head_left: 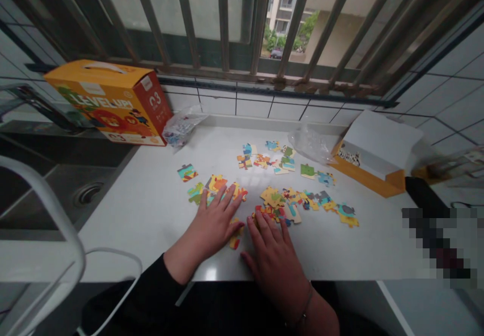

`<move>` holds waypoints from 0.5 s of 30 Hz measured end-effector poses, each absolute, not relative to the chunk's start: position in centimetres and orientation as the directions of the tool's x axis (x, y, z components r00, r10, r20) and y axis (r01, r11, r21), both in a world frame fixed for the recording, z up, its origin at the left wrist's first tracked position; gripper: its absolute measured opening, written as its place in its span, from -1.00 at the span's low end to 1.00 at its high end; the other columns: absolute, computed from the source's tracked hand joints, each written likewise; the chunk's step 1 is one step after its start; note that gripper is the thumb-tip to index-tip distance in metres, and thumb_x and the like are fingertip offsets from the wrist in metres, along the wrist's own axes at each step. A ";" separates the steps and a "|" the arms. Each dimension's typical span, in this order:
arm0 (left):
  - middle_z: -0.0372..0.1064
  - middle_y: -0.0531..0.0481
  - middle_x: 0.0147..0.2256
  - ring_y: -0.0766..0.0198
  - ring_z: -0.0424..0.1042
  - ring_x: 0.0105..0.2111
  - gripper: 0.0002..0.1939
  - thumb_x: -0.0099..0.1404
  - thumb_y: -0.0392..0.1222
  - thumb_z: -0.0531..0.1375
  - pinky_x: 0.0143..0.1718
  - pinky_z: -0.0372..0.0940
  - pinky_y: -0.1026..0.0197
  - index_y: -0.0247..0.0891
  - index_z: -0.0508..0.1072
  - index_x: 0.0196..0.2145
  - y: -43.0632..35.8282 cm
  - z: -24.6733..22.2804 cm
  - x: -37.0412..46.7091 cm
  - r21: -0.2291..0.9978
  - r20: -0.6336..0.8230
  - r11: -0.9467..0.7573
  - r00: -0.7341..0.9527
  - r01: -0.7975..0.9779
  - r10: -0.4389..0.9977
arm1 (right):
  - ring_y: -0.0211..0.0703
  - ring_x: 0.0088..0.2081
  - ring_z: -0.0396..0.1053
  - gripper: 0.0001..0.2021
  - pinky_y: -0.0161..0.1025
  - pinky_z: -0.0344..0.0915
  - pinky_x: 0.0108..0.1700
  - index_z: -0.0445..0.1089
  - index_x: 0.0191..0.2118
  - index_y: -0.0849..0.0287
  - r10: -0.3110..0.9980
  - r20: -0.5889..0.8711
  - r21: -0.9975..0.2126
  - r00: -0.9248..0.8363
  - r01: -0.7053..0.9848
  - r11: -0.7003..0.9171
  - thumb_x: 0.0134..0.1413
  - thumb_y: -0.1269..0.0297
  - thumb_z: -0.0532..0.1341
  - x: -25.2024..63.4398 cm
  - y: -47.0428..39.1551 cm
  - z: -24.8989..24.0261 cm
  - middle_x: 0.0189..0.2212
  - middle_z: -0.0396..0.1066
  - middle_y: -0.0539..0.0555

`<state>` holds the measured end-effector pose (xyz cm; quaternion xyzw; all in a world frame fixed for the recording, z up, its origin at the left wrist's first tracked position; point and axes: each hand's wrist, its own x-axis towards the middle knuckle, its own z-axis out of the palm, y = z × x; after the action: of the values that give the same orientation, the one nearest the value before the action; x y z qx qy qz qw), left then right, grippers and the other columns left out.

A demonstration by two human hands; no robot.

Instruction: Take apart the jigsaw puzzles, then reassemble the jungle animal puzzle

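My left hand [214, 222] lies flat, fingers spread, over the lower edge of a group of jigsaw pieces [216, 183]; its thumb touches a yellow and red piece [235, 241]. Beside it, my right hand [273, 248] has its fingertips on a red and yellow piece cluster [270, 210], fingers slightly apart. More colourful pieces [323, 199] run off to the right. Behind them sits another group [262, 160], with a green piece [307, 170] and a blue piece [325, 178] to its right. A teal piece [187, 172] lies alone at the left. The fingers hide parts of the pieces they touch.
An orange puzzle box [109, 107] and a filled plastic bag [181, 128] stand at the back left, near a sink [56, 185]. At the right are a crumpled clear bag [310, 143] and an open box [378, 162]. A white tube [71, 225] crosses the left foreground.
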<state>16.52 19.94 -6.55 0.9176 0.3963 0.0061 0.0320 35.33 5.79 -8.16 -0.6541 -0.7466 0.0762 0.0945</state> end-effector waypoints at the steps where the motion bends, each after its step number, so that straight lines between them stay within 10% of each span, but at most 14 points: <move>1: -0.13 -0.15 0.61 -0.25 -0.12 0.60 -0.31 0.61 0.13 0.09 0.49 -0.21 -0.61 -0.01 0.12 0.58 19.4 -6.6 16.6 0.075 -0.030 -0.704 0.707 0.706 0.706 | 0.29 0.59 0.01 -0.32 0.46 -0.16 0.58 0.07 0.61 0.12 0.991 0.037 -0.237 -0.126 0.963 0.131 0.54 0.01 0.13 35.4 6.3 -8.0 0.61 -0.03 0.24; 15: -0.17 -0.06 0.61 -0.44 -0.17 0.58 -0.30 0.60 0.20 0.03 0.40 -0.14 -0.75 0.04 0.13 0.58 18.8 -7.0 11.3 -0.003 -0.001 -0.488 0.488 0.873 0.873 | 0.22 0.64 -0.17 -0.24 0.41 -0.12 0.58 0.06 0.61 0.13 0.975 0.007 -0.304 -0.221 0.929 0.212 0.52 -0.18 0.11 32.2 13.2 -7.3 0.64 -0.17 0.20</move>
<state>11.26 18.82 -7.04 0.8625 0.5060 -0.0011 -0.0009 32.21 13.19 -7.32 -0.6164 -0.7723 0.1179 0.0986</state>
